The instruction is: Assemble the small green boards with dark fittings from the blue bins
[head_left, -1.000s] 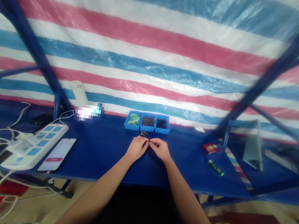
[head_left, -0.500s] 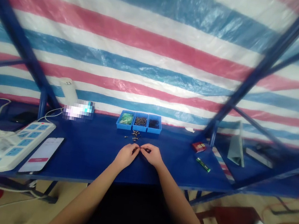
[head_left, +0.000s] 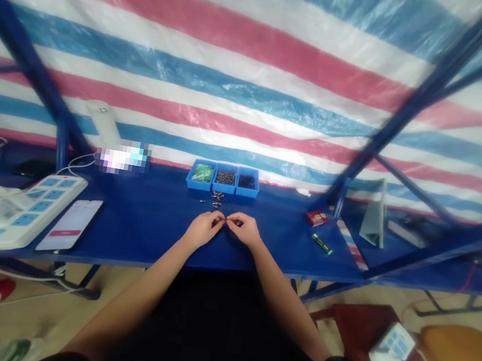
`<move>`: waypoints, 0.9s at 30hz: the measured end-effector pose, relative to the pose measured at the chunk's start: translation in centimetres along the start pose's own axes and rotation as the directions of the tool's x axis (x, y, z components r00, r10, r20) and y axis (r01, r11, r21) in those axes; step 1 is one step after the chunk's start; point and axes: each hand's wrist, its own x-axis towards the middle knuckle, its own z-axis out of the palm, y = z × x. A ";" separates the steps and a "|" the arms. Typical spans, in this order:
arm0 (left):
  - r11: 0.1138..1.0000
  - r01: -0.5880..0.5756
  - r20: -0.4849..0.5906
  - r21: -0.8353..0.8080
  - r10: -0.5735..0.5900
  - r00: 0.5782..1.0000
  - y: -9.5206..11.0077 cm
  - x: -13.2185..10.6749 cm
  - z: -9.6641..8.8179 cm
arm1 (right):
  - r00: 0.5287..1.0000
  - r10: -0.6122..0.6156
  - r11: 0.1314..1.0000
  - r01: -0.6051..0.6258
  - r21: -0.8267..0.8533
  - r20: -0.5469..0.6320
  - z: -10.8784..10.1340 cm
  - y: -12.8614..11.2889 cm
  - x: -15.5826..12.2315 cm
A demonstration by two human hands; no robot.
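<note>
My left hand (head_left: 205,228) and my right hand (head_left: 243,229) meet fingertip to fingertip above the blue table, both closed in a pinch. Whatever lies between the fingers is too small to name. Just beyond them is a loose pile of small metallic parts (head_left: 218,197), with a single one (head_left: 202,202) apart on its left. Behind the pile stand three joined blue bins: the left bin (head_left: 198,185) contains green pieces (head_left: 202,172), the middle bin (head_left: 223,188) small brass-and-dark parts (head_left: 225,177), the right bin (head_left: 246,192) black pieces (head_left: 247,180).
To the left lie a white power strip (head_left: 33,209) with cables and a phone (head_left: 69,225). A red box (head_left: 316,217) and a green tube-like packet (head_left: 322,244) are on the right. Blue metal posts (head_left: 371,141) frame the table, with a striped sheet (head_left: 219,89) behind.
The camera view has tilted, so the table and bins appear higher. Both hands keep the same pinched pose, fingertips together; nothing else has visibly moved.
</note>
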 end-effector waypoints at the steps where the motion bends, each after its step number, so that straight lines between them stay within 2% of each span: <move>1: 1.000 0.002 0.004 0.002 -0.002 1.000 0.0 0.0 0.0 | 1.000 -0.005 1.000 0.005 -0.004 0.007 0.0 0.1 0.0; 15: 0.998 -0.045 0.027 0.051 0.044 0.999 0.3 -0.1 -0.4 | 0.998 -0.053 0.997 0.050 0.065 0.042 0.1 -0.1 -0.1; 23: 1.000 0.002 0.006 0.000 -0.002 1.000 0.2 -0.2 -0.3 | 0.997 -0.070 0.997 0.069 0.023 0.029 -0.1 -0.6 -0.2; 27: 1.000 -0.020 0.012 0.013 0.020 1.000 0.4 -0.2 -0.4 | 0.998 -0.063 0.998 0.063 0.023 0.022 -0.2 -0.7 -0.2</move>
